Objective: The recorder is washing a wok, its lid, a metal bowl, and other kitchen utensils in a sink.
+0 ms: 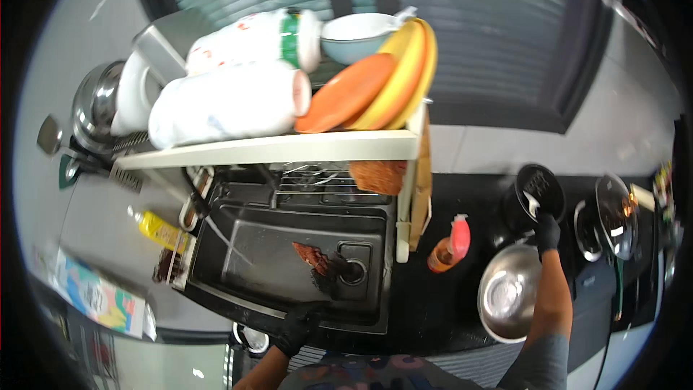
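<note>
My right hand [548,234], in a black glove, reaches to the near rim of a black pot [537,187] on the dark counter. A white utensil [532,205] leans in the pot beside the fingers; whether they grip it or the rim is unclear. My left hand [300,325], also gloved in black, is at the front edge of the black sink [254,238], its fingers partly lost against the dark surface. Water runs from the faucet [201,206] into the basin. Near the drain lie a reddish-brown piece [311,257] and a dark scrubber-like clump [325,281].
A steel bowl [509,292] sits below the pot, with a spray bottle [450,246] to its left. A loaded dish rack [270,150] spans the sink. A glass lid [616,216] lies at right; a yellow soap bottle [159,230] stands left.
</note>
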Motion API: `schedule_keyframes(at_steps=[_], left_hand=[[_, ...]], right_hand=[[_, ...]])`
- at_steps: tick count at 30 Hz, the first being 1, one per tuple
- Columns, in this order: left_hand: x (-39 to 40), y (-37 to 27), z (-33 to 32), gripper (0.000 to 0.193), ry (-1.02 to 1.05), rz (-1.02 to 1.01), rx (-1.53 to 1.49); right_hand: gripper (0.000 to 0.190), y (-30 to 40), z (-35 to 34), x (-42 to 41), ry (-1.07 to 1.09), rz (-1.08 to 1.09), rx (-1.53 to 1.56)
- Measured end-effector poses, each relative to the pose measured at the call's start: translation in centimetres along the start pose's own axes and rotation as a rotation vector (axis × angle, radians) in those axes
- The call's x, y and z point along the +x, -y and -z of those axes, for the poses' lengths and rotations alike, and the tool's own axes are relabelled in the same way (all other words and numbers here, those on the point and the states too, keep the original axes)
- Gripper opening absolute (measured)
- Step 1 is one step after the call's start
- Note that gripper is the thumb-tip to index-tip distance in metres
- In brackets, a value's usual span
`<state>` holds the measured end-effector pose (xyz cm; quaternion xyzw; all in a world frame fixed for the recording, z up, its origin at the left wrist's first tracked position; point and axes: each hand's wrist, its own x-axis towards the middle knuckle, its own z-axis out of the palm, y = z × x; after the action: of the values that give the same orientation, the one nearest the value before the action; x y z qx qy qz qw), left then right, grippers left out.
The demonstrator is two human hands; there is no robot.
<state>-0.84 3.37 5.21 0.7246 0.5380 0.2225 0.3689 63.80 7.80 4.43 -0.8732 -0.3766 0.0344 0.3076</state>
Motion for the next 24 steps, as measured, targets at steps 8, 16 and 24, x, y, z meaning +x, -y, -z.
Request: schedule_keyframes(at_steps=[8, 16, 24], left_hand=[[0.4, -2.8, 0.2, 0.028, 0.032, -0.006, -0.006], [1.2, 3.2, -0.6, 0.028, 0.002, -0.062, 0.043], [1.8, 5.0, 4.8, 0.03, 0.091, -0.061, -0.282]], right_hand=[[0.035, 2.0, 4.1, 1.7, -0.016, 0.354, -0.039], [0.024, 6.9, 11.8, -3.6, -0.225, 0.437, 0.109], [0.04, 13.1, 22.6, -19.0, -0.251, 0.383, 0.107]])
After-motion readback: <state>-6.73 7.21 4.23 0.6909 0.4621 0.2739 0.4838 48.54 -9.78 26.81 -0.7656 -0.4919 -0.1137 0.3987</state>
